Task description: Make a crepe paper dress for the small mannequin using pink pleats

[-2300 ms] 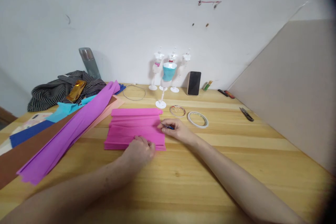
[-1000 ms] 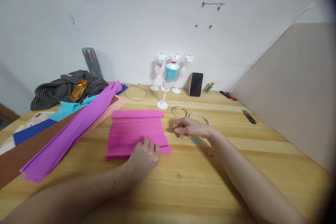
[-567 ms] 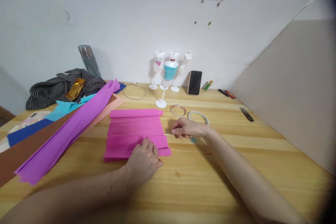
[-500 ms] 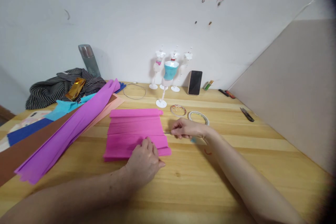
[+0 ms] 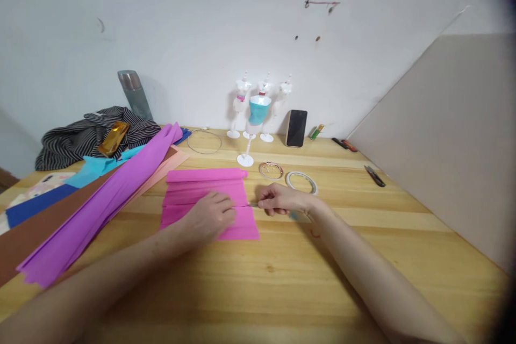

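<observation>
A bright pink sheet of crepe paper lies on the wooden table before me, creased across, with a folded strip along its far edge. My left hand rests on its middle, fingers laid over the paper and slightly blurred; the forearm hides the near left corner. At the paper's right edge, my right hand is closed on a thin, pointed metal tool. The tool's tip meets the edge at a crease; its kind is hidden by the fingers.
White mannequin stands, one in a blue wrap, rise behind the paper. A tape roll, a beaded ring and a phone sit nearby. Purple crepe paper and other sheets lie left; a dark-handled cutter lies right.
My left hand has slid up and left across the pink paper, from the near edge to its middle. The right hand and its tool have moved slightly left, the tip now at the paper's edge.
</observation>
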Demonstrator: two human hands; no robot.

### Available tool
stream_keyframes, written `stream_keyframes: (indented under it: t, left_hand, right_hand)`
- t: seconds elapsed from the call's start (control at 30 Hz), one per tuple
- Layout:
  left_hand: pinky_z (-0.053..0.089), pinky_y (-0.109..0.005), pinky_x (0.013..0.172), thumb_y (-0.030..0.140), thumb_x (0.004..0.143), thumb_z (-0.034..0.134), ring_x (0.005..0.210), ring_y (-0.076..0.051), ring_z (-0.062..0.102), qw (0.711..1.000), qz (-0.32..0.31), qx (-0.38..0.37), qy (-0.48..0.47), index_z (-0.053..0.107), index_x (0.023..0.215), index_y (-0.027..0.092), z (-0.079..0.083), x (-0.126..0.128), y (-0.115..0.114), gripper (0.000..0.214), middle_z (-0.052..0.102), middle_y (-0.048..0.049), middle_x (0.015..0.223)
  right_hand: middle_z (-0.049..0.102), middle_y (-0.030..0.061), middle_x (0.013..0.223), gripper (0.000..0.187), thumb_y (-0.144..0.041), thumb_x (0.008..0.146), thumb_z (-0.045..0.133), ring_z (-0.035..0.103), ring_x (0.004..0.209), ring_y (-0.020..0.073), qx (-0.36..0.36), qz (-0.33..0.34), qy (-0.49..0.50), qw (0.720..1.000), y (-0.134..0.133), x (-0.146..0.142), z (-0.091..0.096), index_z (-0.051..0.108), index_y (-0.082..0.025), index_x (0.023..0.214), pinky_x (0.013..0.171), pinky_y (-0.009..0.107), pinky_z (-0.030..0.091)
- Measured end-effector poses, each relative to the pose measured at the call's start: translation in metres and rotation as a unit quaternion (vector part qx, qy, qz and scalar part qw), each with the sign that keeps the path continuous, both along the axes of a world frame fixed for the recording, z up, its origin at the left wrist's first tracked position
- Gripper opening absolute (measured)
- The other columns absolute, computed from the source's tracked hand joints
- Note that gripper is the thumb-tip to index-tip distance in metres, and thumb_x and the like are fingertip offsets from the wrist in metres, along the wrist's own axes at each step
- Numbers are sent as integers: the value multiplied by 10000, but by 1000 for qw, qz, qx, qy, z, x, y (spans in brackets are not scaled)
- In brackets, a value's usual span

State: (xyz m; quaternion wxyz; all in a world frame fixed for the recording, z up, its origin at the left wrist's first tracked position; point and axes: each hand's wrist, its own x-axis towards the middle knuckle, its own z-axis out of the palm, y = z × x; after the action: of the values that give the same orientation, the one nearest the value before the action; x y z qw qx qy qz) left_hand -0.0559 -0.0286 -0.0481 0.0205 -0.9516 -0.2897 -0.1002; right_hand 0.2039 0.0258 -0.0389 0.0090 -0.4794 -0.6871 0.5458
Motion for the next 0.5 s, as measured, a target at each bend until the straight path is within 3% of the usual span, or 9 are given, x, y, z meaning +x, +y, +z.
stream_keyframes:
  t: [0.1, 0.23, 0.37, 0.5]
  left_hand:
    - [424, -420, 964, 287, 930, 487, 1125, -251, 552, 999, 35, 1, 5, 623, 1096, 125, -15, 2, -8, 270, 626, -157, 1191]
    - [315, -473, 1086, 364, 941, 438, 1357, -286, 378, 991, 129, -46, 2, 453, 1367, 89, -32, -3, -21, 507, 474, -189, 1425]
    - [251, -485, 1126, 422, 944, 396, 1413, -288, 287, 985, 158, -69, 16, 359, 1438, 75, -43, -8, -28, 604, 355, -196, 1505]
    - [251, -481, 1126, 424, 946, 385, 1419, -282, 273, 987, 151, -60, 14, 349, 1447, 83, -46, -8, -28, 607, 345, -197, 1510]
  right_hand:
    - [571, -31, 572, 333, -487, 748, 638, 354, 410, 47, 7, 0, 2, 1000, 0, -1, -1, 517, -178, 710, 374, 191, 242]
    - [567, -31, 559, 329, -480, 747, 635, 364, 422, 54, 32, 9, 3, 999, -1, -3, -1, 518, -176, 708, 390, 197, 243]
    - [563, -33, 562, 329, -485, 754, 620, 371, 429, 58, 41, 18, 3, 999, -1, -7, -2, 514, -176, 710, 406, 204, 252]
    - [559, -33, 554, 326, -484, 749, 615, 369, 434, 63, 50, 14, 0, 999, -3, -11, -1, 510, -179, 703, 426, 214, 261]
